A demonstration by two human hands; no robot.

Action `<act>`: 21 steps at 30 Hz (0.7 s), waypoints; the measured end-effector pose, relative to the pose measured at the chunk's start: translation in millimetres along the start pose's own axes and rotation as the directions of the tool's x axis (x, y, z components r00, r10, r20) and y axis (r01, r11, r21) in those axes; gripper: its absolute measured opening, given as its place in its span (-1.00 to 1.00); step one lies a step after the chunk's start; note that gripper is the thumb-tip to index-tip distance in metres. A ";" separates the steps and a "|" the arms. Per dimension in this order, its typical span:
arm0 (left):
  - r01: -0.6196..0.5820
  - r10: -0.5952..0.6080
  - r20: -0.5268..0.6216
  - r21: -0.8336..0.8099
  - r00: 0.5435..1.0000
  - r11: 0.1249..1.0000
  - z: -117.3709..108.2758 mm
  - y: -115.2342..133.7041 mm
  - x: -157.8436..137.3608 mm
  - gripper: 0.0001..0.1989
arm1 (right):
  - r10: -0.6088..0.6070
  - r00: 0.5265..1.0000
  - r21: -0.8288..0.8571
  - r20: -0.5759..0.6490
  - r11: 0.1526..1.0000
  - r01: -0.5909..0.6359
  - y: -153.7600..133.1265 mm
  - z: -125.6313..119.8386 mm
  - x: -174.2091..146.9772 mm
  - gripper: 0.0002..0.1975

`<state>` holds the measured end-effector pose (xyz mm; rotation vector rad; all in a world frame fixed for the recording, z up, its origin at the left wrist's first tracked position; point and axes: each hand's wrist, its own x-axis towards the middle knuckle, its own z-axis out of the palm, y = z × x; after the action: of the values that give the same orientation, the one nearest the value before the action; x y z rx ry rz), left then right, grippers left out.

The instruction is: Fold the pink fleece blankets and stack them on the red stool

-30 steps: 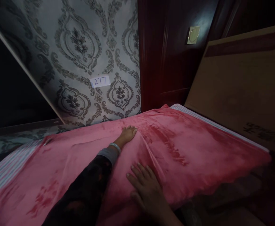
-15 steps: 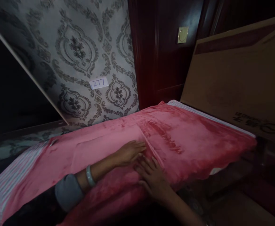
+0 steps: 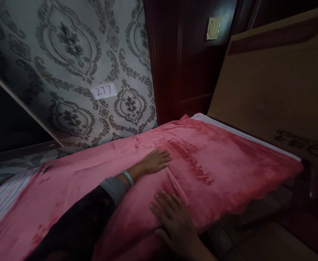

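A plush pink blanket is spread over a flat raised surface, with a folded layer of pink cloth lying on it. My left hand rests flat, fingers stretched out, across the far part of the fold's edge; a pale bangle circles that wrist. Closer to me, my right hand lies with spread fingers on the near part of the folded layer. Darker brushed streaks show in the pile to the right of both hands. Striped fabric shows from under the blanket at the left end and along the far right edge.
Patterned wallpaper with a paper label stands behind. A dark red wooden panel bears a gold plate. A large cardboard sheet leans at the right. A dark panel with a pale edge is at the left.
My left hand has moved away from me along the fold's edge. My right hand has shifted slightly toward me, so the hands are now apart. The view has shifted a little.
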<state>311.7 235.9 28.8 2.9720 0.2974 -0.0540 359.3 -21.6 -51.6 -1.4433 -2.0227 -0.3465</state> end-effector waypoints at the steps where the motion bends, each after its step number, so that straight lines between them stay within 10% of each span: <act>1: 0.009 -0.009 0.009 0.007 1.000 1.000 0.3 -4.4 6.9 -0.47 | -0.002 1.000 -0.001 -0.001 1.000 0.002 0.3 0.6 -0.6 -0.39; 7: 0.192 -0.192 -0.091 -0.002 0.977 0.981 5.2 -21.6 33.3 -0.47 | 0.002 1.000 0.010 -0.011 1.000 -0.002 -0.1 -0.1 0.0 -0.38; 15: 0.395 -0.461 -0.296 -0.258 0.836 0.882 -21.5 -27.5 33.7 -0.44 | 0.033 0.999 0.049 0.027 0.998 -0.034 -2.5 -4.7 5.5 -0.38; 21: 0.014 -0.078 -0.337 -0.186 0.938 0.982 -15.3 29.1 -34.9 -0.50 | 0.098 0.990 0.087 -0.101 0.992 -0.090 0.9 -15.6 -2.1 -0.56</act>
<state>283.6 203.4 50.0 2.7787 0.3903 0.4667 365.7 -31.3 -41.0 -1.4338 -1.8566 -0.2894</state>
